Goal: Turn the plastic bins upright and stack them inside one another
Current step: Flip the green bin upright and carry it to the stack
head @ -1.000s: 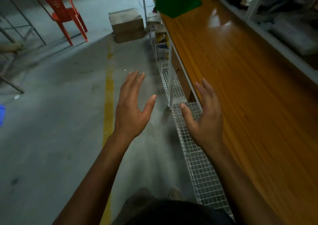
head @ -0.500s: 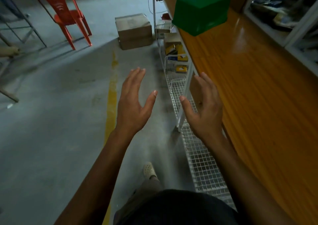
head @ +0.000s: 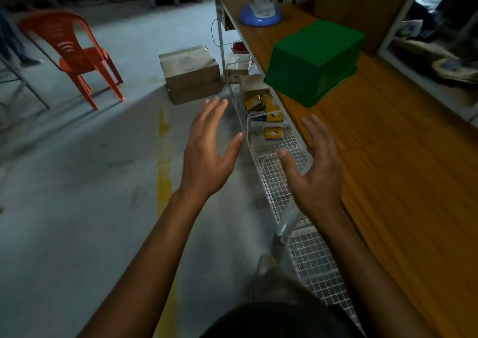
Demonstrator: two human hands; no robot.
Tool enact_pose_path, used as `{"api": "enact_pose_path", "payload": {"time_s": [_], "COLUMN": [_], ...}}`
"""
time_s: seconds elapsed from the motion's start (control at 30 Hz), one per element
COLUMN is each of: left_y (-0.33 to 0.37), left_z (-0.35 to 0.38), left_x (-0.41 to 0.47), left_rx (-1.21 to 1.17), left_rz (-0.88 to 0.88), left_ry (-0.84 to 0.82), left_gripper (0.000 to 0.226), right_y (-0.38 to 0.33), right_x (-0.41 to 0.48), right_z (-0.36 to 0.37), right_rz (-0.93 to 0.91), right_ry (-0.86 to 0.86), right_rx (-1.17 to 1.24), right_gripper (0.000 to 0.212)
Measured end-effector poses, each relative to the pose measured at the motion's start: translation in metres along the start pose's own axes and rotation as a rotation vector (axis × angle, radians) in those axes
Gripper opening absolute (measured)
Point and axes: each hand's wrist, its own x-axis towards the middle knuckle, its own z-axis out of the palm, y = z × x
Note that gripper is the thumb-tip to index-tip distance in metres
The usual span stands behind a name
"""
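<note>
A green plastic bin [head: 314, 62] lies upside down on the wooden tabletop [head: 403, 156], near its left edge, bottom facing up. My left hand [head: 209, 151] is raised over the floor, palm turned inward, fingers apart and empty. My right hand [head: 316, 167] is held up over the table's edge, fingers spread, holding nothing. Both hands are short of the bin, with the bin ahead and to the right of them.
A wire mesh shelf [head: 282, 172] under the table carries yellow boxes [head: 269, 112]. A cardboard box [head: 191, 74] and a red plastic chair [head: 75, 55] stand on the concrete floor. A blue-based appliance [head: 260, 14] sits at the table's far end. A yellow line [head: 164, 172] marks the floor.
The view has advanced along the table, so the green bin now appears larger and closer. Both hands stay raised and open in about the same pose.
</note>
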Motion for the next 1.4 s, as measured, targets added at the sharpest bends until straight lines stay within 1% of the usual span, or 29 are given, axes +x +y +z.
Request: {"api": "enact_pose_path", "payload": {"time_s": [0.17,0.3,0.47,0.53,0.7,0.83,0.93,1.0,1.07,1.17,1.2,1.23,1.27,1.3,1.33,1.37,1.4], "left_y": [-0.029,-0.038,-0.043,-0.045,-0.054,-0.060,-0.069,-0.077,-0.089,-0.105,-0.112,-0.117,-0.123,-0.127,-0.133,-0.134,-0.135], "left_z": [0.050,0.087,0.141,0.162,0.217,0.260,0.291,0.312,0.334,0.369,0.383,0.396,0.409,0.419,0.429,0.435,0.442], "left_x": [0.089,0.176,0.275,0.304,0.363,0.405,0.438,0.458,0.476,0.497,0.501,0.501,0.499,0.497,0.497,0.498,0.501], "left_rx": [-0.028,-0.047,-0.060,-0.062,-0.079,-0.118,-0.167,-0.231,-0.308,-0.434,-0.512,-0.616,-0.722,-0.800,-0.836,-0.845,-0.850], "left_rz": [0.086,0.133,0.202,0.205,0.239,0.290,0.286,0.212,0.063,-0.262,-0.389,-0.513,-0.625,-0.702,-0.738,-0.739,-0.728], "left_ry": [-0.028,-0.056,-0.144,-0.207,-0.352,-0.416,-0.461,-0.530,-0.634,-0.828,-0.910,-1.009,-1.119,-1.200,-1.237,-1.254,-1.264], "left_gripper": [0.060,0.058,0.059,0.061,0.065,0.067,0.066,0.063,0.064,0.072,0.069,0.060,0.051,0.046,0.044,0.043,0.042], "right_y": [0.037,0.066,0.100,0.113,0.144,0.170,0.191,0.205,0.219,0.246,0.254,0.262,0.267,0.269,0.274,0.279,0.282], "right_x": [0.084,0.159,0.235,0.258,0.309,0.348,0.375,0.392,0.405,0.419,0.420,0.421,0.420,0.420,0.418,0.417,0.417], "right_z": [0.022,0.027,0.028,0.027,0.023,0.022,0.026,0.029,0.034,0.043,0.048,0.053,0.058,0.064,0.068,0.071,0.071], "right_rz": [-0.003,0.006,0.039,0.057,0.086,0.197,0.285,0.363,0.500,0.739,0.831,0.918,1.009,1.073,1.112,1.119,1.125], "right_ry": [0.101,0.196,0.297,0.316,0.349,0.342,0.310,0.297,0.266,0.223,0.211,0.213,0.243,0.285,0.314,0.338,0.356], "right_rx": [0.003,-0.006,-0.062,-0.110,-0.317,-0.413,-0.503,-0.542,-0.552,-0.479,-0.430,-0.346,-0.194,0.016,0.206,0.325,0.368], "right_gripper": [0.064,0.062,0.060,0.060,0.062,0.063,0.063,0.063,0.065,0.075,0.079,0.080,0.075,0.065,0.055,0.047,0.043]}}
